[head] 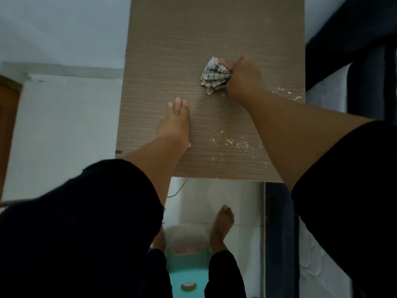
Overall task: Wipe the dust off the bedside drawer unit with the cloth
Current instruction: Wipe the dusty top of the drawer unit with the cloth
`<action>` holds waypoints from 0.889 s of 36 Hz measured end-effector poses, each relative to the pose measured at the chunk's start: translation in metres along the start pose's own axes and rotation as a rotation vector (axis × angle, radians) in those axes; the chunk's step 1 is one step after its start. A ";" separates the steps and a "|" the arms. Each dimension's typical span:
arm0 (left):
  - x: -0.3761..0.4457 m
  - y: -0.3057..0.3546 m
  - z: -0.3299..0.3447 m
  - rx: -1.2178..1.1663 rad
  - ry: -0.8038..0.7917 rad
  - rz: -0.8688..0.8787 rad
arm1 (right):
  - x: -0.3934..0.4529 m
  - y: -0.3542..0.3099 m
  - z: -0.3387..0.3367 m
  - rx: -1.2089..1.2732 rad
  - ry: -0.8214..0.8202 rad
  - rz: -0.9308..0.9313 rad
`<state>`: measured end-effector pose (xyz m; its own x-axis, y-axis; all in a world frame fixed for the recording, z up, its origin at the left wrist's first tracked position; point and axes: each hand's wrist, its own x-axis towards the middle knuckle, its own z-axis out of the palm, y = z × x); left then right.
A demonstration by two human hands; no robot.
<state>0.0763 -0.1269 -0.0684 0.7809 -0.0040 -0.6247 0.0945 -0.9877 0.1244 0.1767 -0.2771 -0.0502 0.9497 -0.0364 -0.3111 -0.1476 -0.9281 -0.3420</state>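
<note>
Left hand (177, 121) lying flat, palm down, fingers together and pointing toward far edge, near left side of surface. Left forearm bare, reaching in from near edge; black sleeve covering upper arm. Right hand (241, 77) closing in fist, knuckles up, fingers curling tight around bunched fabric, toward right edge, farther out than left hand. Right forearm bare, stretching diagonally from near right corner; black sleeve at elbow.

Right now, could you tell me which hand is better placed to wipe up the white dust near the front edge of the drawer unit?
The right hand. It already grips the bunched checked cloth, and the white dust lies on its side of the top. The left hand rests flat, holding nothing.
</note>
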 end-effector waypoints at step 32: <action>-0.011 0.004 0.003 -0.049 0.003 -0.020 | -0.195 0.053 0.056 -0.139 -0.285 -0.384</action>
<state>0.0665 -0.1315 -0.0630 0.7803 0.0159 -0.6252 0.1400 -0.9788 0.1498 -0.0315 -0.2989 -0.0572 0.8120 0.4026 -0.4224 0.2551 -0.8959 -0.3637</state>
